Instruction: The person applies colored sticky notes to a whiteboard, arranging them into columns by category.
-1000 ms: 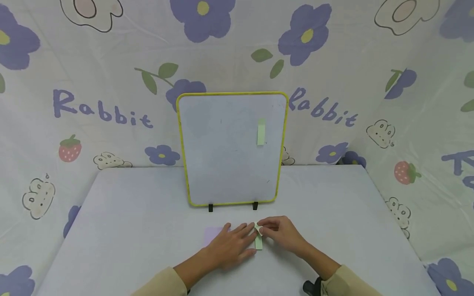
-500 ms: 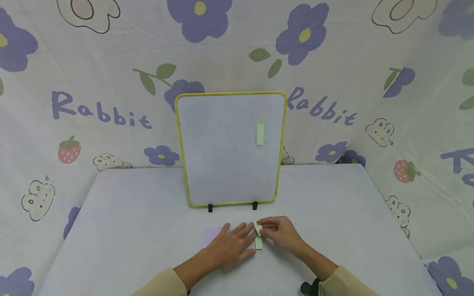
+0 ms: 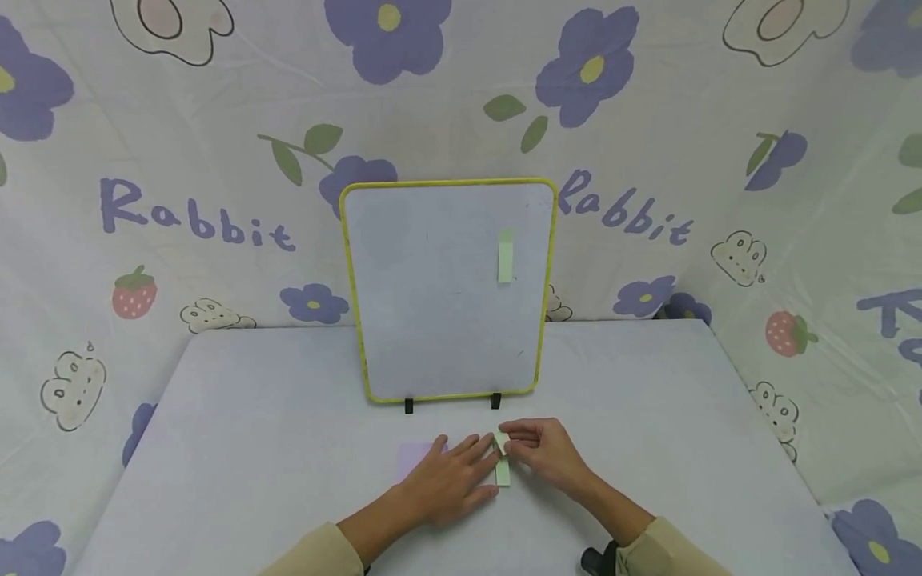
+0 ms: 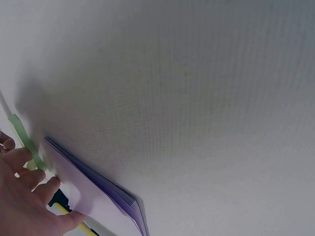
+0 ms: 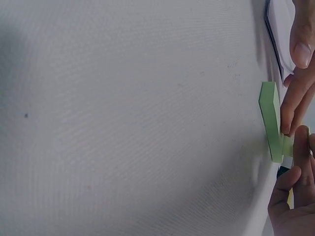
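Note:
My left hand lies palm down with fingers spread, its fingertips at the edge of a narrow pad of pale green sticky notes on the table. Thumb and fingers of my right hand pinch the far end of the top sticky note, which bends up off the pad. In the right wrist view the green pad shows edge-on beside both hands. A thicker purple notepad sits left of the green one, partly behind my left hand in the head view.
A whiteboard with a yellow frame stands on two black feet behind the hands. One green sticky note is stuck at its upper right. A patterned cloth hangs around the white table.
The right hand has risen very slightly with the pinched end of the green sticky note. The left hand stays in place.

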A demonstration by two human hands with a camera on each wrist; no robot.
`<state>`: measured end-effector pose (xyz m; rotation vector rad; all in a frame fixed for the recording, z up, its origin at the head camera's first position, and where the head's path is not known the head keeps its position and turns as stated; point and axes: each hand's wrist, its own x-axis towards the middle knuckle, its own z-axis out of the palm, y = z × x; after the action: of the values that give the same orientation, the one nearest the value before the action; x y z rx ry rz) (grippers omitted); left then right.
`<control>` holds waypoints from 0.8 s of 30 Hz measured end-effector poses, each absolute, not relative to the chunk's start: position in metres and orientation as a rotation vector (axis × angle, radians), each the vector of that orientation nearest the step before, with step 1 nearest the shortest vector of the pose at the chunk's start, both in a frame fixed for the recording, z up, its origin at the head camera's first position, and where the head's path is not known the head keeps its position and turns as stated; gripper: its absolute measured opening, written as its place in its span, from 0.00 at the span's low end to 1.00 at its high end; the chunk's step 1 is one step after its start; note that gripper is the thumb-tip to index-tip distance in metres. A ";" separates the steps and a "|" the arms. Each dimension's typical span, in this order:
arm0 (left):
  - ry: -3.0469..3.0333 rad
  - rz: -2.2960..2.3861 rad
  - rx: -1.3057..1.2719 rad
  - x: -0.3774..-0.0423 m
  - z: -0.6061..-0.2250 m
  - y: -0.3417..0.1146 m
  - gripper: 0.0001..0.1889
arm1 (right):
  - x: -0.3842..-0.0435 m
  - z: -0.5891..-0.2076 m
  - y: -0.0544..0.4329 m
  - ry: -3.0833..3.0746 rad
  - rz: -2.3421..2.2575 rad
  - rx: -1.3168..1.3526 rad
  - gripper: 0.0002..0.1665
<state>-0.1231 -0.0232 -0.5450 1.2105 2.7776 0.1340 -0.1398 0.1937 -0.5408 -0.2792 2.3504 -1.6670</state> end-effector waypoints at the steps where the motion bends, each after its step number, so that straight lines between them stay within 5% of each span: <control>1: 2.777 0.133 1.210 -0.123 -0.545 -0.023 0.29 | -0.140 -0.540 0.194 2.353 -1.667 -0.274 0.18; 24: 2.760 0.131 1.207 -0.124 -0.546 -0.025 0.30 | -0.144 -0.534 0.193 2.427 -1.671 -0.289 0.18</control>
<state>-0.1238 -0.0252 -0.5460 1.2068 2.7603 0.1314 -0.1443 0.1932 -0.5340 -0.2892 2.4273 -1.6712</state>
